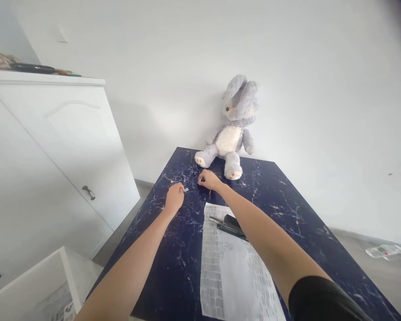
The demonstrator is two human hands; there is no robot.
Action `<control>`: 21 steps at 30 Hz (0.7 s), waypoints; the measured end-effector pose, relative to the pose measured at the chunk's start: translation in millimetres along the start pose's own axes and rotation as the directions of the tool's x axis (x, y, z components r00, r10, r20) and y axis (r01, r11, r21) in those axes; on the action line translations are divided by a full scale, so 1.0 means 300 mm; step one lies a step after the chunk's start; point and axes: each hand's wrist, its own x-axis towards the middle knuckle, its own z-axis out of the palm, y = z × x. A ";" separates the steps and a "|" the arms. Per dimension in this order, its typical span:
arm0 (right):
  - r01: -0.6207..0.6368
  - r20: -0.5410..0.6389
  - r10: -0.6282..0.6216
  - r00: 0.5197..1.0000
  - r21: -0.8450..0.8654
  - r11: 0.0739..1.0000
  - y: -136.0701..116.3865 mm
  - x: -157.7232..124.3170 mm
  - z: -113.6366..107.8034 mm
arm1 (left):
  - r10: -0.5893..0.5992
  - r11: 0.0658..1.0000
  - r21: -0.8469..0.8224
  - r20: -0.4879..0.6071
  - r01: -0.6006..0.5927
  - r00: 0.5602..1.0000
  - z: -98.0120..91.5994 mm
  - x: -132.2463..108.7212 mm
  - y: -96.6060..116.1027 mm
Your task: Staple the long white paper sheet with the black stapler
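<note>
My left hand (174,197) is closed above the dark blue marbled table (173,267), pinching a small whitish piece (186,190) that pokes out past the fingertips. To its right, my right hand (210,180) has thumb and fingertips brought together; anything between them is too small to name. It is close to the feet of a grey plush rabbit (230,140), which sits against the wall at the table's far end. Under my right forearm lies a printed sheet of paper (217,276). A pen-like object with a silver tip (216,220) and a black object (232,224) rest on the sheet, partly hidden by the arm.
A white cabinet (53,133) with dark handles stands to the left, items lying along its top. An open white drawer or box (65,272) juts out at lower left. On the floor at right is a clear plastic package (389,252). A white wall (321,111) closes the back.
</note>
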 end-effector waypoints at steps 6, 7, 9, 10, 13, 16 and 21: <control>-0.096 -0.153 0.099 0.983 0.029 0.995 0.166 -0.270 -0.107 | -0.017 0.999 0.029 0.011 0.017 1.000 0.001 0.006 0.006; -0.139 -0.187 0.141 0.972 0.023 0.990 0.218 -0.355 -0.138 | -0.017 0.999 0.042 0.017 0.016 1.000 0.003 0.008 0.005; -0.264 -0.275 0.255 0.927 0.004 0.964 0.329 -0.545 -0.194 | -0.016 0.998 0.066 0.029 0.014 0.999 0.009 0.011 0.002; -0.341 -0.323 0.321 0.890 -0.005 0.940 0.381 -0.640 -0.216 | -0.015 0.997 0.076 0.028 0.012 1.000 0.013 0.014 -0.001; -0.496 -0.425 0.442 0.790 -0.019 0.868 0.499 -0.862 -0.248 | 0.005 0.996 0.094 0.042 -0.009 0.999 0.024 0.021 -0.009; -0.544 -0.474 0.469 0.745 -0.024 0.839 0.555 -0.950 -0.241 | 0.013 0.996 0.091 0.049 -0.017 0.999 0.026 0.025 -0.012; -0.525 -0.494 0.464 0.735 0.019 0.851 0.575 -0.958 -0.220 | 0.017 0.999 0.051 0.039 -0.019 0.999 0.009 0.017 0.002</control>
